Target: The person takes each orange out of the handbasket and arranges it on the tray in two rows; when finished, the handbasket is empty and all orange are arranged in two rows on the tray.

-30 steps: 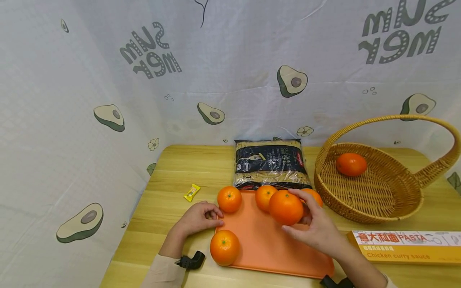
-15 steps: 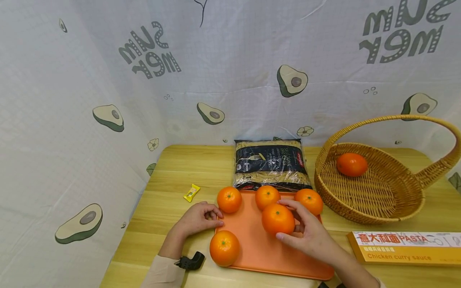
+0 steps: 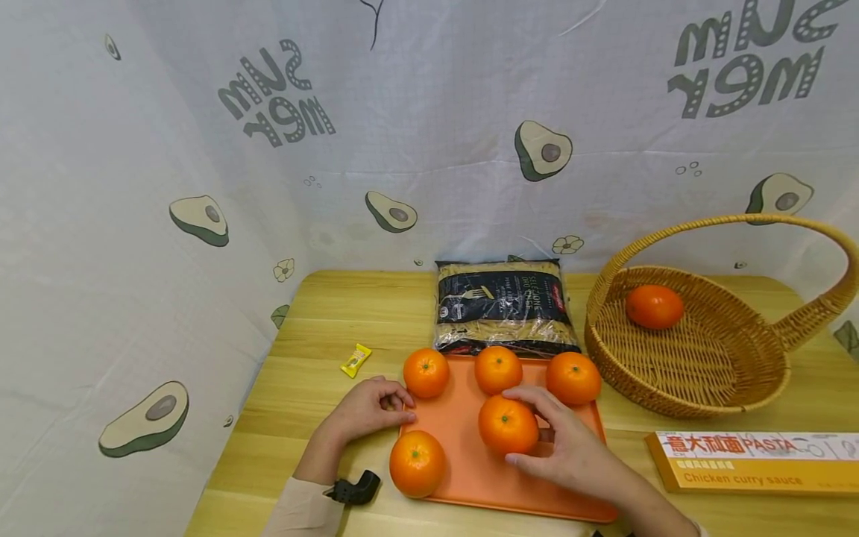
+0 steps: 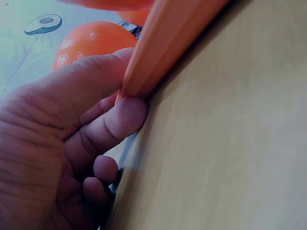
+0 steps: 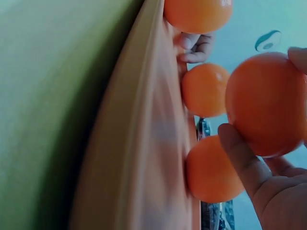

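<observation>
My right hand (image 3: 570, 451) grips an orange (image 3: 508, 425) between thumb and fingers over the middle of the orange tray (image 3: 470, 473). In the right wrist view a gap shows between this held orange (image 5: 266, 103) and the tray. With thumb and finger, my left hand (image 3: 372, 406) pinches the tray's left rim, as the left wrist view shows at the tray edge (image 4: 158, 52). Other oranges sit at the tray's corners and far side: far left (image 3: 426, 373), far middle (image 3: 498, 370), far right (image 3: 573, 378) and near left (image 3: 417, 464).
Behind the tray lies a bag of pasta (image 3: 499, 306). A wicker basket (image 3: 617, 369) with a tall handle stands at the right, holding one red-orange fruit (image 3: 655, 306). A pasta box (image 3: 765, 477) lies near right, a yellow wrapped candy (image 3: 356, 360) at left.
My right hand has carried the orange left and nearer to me, away from the far right orange, which now shows fully. The left hand stays at the tray rim.
</observation>
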Tool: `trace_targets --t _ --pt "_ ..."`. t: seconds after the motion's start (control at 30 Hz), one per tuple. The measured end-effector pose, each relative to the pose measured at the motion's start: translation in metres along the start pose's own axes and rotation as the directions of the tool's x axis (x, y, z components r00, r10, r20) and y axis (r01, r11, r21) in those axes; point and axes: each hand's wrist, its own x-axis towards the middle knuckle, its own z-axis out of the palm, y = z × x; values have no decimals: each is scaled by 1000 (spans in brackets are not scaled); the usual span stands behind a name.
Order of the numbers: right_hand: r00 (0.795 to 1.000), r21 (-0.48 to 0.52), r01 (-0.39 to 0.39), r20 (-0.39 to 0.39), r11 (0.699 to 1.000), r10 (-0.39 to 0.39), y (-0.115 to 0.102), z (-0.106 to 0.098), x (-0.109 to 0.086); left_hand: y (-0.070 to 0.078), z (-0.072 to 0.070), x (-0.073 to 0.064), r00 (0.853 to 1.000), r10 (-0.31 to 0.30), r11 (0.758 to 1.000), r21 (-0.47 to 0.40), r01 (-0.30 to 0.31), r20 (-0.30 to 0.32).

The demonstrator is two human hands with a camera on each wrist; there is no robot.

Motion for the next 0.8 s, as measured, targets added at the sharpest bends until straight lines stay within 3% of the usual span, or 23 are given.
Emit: trace_targets --t 0.4,0.8 --pt "995 -150 -6 101 989 21 3 3 -2 0 0 1 1000 13 1000 -4 -13 3" --pt "977 -168 29 212 985 8 4 10 -3 0 0 0 1000 22 1000 0 -22 3"
